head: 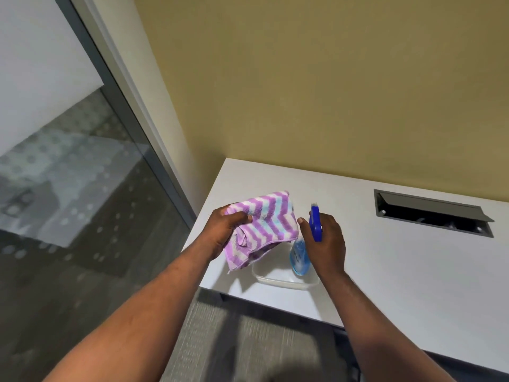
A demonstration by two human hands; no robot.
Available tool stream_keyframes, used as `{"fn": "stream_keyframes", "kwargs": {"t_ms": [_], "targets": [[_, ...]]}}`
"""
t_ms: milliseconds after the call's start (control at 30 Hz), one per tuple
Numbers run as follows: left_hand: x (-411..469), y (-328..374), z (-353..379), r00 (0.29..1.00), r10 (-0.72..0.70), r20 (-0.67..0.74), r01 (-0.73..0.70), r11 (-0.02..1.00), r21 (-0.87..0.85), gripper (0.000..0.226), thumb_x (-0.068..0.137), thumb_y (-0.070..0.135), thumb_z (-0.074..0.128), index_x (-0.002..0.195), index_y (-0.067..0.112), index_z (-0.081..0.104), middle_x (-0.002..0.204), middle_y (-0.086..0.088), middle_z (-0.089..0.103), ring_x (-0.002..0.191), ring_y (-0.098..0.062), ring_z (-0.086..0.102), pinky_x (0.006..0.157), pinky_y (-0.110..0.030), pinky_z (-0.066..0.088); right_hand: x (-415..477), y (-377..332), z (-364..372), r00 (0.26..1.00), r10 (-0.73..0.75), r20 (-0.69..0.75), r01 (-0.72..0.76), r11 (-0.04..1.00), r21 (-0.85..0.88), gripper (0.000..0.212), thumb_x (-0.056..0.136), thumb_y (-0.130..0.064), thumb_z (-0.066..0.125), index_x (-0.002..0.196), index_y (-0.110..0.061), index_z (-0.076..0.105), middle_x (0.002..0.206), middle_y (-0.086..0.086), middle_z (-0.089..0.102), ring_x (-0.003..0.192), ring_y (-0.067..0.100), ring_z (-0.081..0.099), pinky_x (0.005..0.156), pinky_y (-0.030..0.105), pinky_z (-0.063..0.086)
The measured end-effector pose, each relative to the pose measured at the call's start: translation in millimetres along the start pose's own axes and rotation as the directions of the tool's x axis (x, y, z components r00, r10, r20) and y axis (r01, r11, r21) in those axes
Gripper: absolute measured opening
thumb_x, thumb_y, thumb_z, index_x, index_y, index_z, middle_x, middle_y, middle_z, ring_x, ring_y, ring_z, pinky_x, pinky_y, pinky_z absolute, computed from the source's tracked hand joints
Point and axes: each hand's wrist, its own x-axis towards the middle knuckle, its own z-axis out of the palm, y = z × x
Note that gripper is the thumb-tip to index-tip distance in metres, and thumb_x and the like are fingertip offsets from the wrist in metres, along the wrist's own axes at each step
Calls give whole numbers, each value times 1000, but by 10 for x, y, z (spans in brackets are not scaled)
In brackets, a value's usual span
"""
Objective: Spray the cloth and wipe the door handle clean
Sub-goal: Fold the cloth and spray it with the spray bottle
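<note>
Left grip [223, 230] closed around bunched purple-striped cloth [264, 224], held above the white counter [399, 266]. Right grip [327, 241] wrapped around blue spray bottle [301, 252], nozzle aimed toward cloth, just beside it. Beneath both, clear plastic tray [286, 281] near counter's front edge. Farther right, open cable hatch [432, 213]. Glass door [68, 188] off left.

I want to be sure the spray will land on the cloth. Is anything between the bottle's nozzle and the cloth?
Nothing visible. The right hand holds the blue-topped clear plastic spray bottle beside the purple-and-white zigzag-striped cloth gripped in the left hand, with only open air between them.
</note>
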Motion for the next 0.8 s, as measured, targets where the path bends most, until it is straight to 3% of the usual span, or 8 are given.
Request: {"fn": "stream_keyframes", "kwargs": {"t_ms": [200,333,400,467,567,700,800], "targets": [[32,-180,13,999,-48,-17,48,999,4,19,94,5,71,112,11,72,99,-10,82,93,-32,80,83,-36,63,-99,320,98,999,35,1,-35,997,-71,55,88,-65,63,113,-17,60,103,-3,64,94,21,60,67,15,38],[32,-178,38,999,-46,-16,46,999,6,18,94,5,71,111,12,73,101,-12,82,95,-34,79,87,-39,63,-151,388,128,996,87,22,-85,991,-102,73,81,-68,67,133,-20,51,128,2,62,106,20,63,72,23,45],[26,-138,59,999,-41,-6,41,999,16,17,94,7,71,110,13,73,97,-8,82,93,-32,80,81,-36,63,-166,401,130,993,108,48,-102,988,-116,78,79,-64,73,141,-24,46,139,2,58,115,23,64,76,26,48],[11,-85,79,999,-33,0,33,999,19,16,95,8,71,109,15,72,93,-5,83,89,-28,80,75,-32,63,-174,382,108,992,107,63,-101,990,-103,86,74,-69,73,143,-30,41,143,0,55,119,21,63,76,25,49],[-20,-11,119,1000,-18,3,18,1000,7,15,95,6,71,108,14,73,95,-7,83,91,-30,80,79,-35,64,-187,325,25,995,78,59,-73,994,-84,93,68,-76,70,145,-32,40,146,-2,54,121,18,61,82,31,58],[-100,53,174,1000,6,19,-5,999,-33,18,94,-2,68,107,9,74,92,-9,83,82,-27,80,74,-33,66,-197,188,-124,999,-34,-14,33,995,-91,89,77,-67,69,148,-18,47,149,6,55,124,26,61,102,48,51],[-186,112,216,1000,17,15,-17,999,-36,22,93,-2,69,112,7,73,96,-12,82,89,-31,79,88,-41,63,-152,-77,-218,992,-87,-87,88,996,2,78,90,-68,60,145,-12,51,147,7,56,122,23,60,106,42,42]]}}
